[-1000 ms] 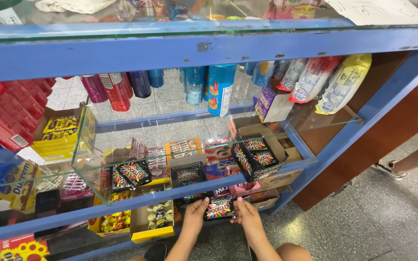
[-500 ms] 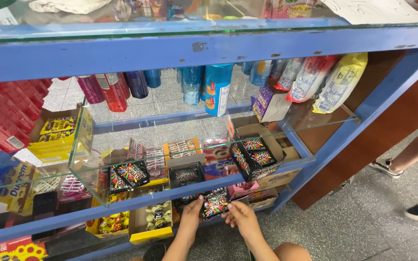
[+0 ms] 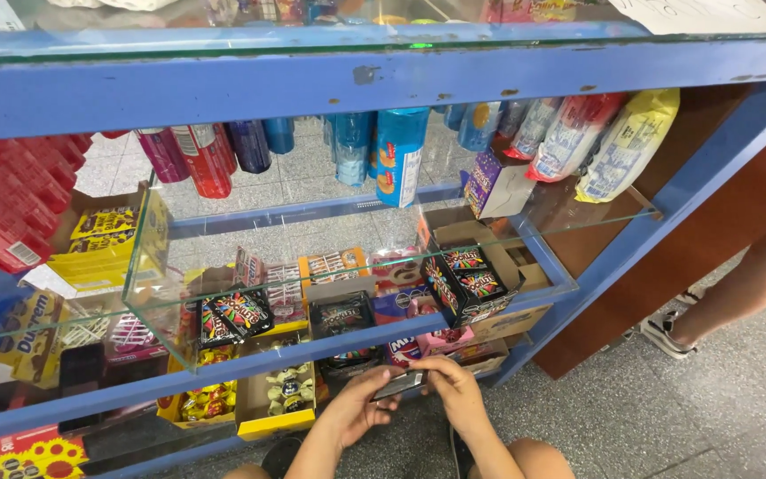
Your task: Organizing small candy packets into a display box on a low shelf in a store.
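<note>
1. Head view, hands: the left hand [image 3: 356,408] and the right hand [image 3: 452,388] meet low in front of the blue-framed glass display case [image 3: 330,84]. Both pinch a small flat dark candy packet [image 3: 400,385], one at each end, fingers curled about its edges.

2. Head view, position of the packet: it is held edge-on and nearly level, just outside the lower front rail of the case and clear of the shelves.

3. Head view, change noted: a second ago both hands were reaching into the lower shelf among the stock; half a second ago they held the packet face-up at the shelf edge. The packet is now drawn out and turned flat between them. Judgement: it has left the shelf and is being handled, not put back in place.

4. Head view, surroundings: the open black carton of dark candy packets [image 3: 465,282] stands on the glass shelf above the hands. A yellow tray of wrapped sweets [image 3: 277,395] lies lower left. Hanging blue biscuit tubes [image 3: 399,155] and red tubes [image 3: 201,158] occupy the upper shelf.

5. Head view, other persons: a bare leg and a sneaker [image 3: 667,330] of a bystander appear at right, on the grey speckled floor [image 3: 667,417], well apart from the hands.
</note>
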